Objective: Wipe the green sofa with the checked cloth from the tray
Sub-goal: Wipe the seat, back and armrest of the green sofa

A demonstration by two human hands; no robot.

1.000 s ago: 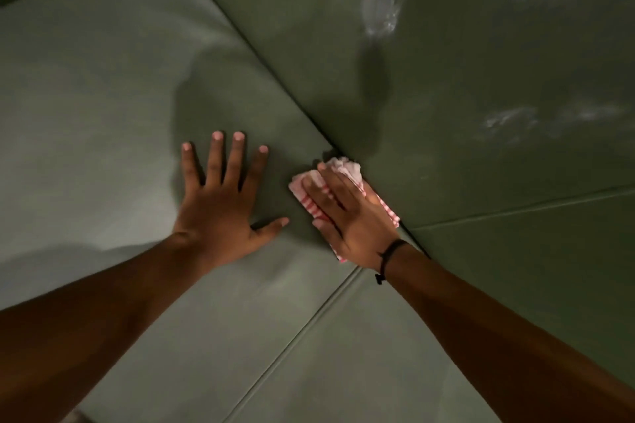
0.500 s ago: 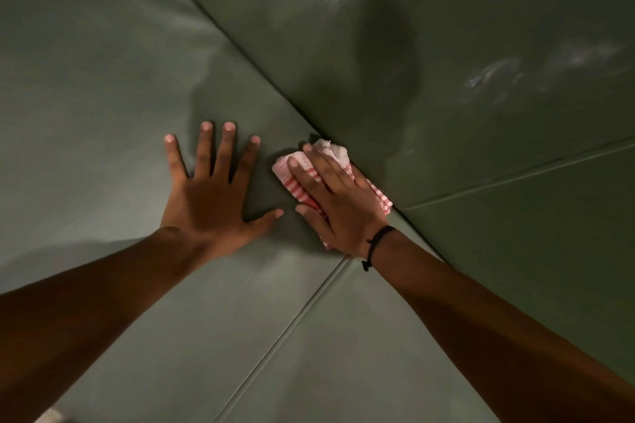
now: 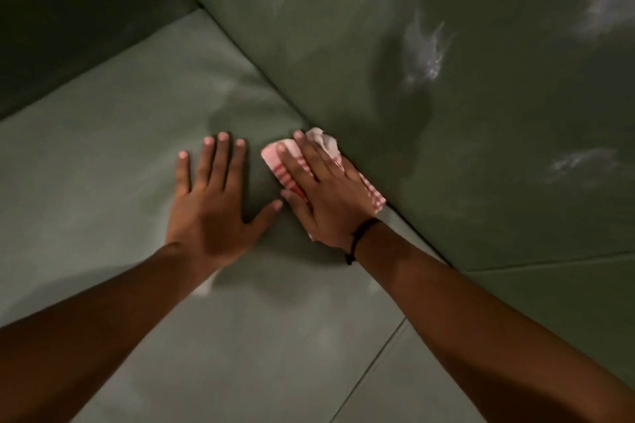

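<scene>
On the green sofa (image 3: pixel 103 154) seat, the right hand (image 3: pixel 326 196) presses flat, fingers extended, on the checked cloth (image 3: pixel 275 161) against the backrest crease, the left hand (image 3: pixel 213 206) spread open just beside it.

Red-and-white checked cloth (image 3: pixel 285 166), dull green sofa (image 3: pixel 103 154), black wristband (image 3: pixel 360 233).

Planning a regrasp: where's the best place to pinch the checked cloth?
Probably the bunched white corner of the checked cloth, past the right hand fingers. It stands proud beside the backrest; come from above, the seat side. The rest is pinned flat.
</scene>
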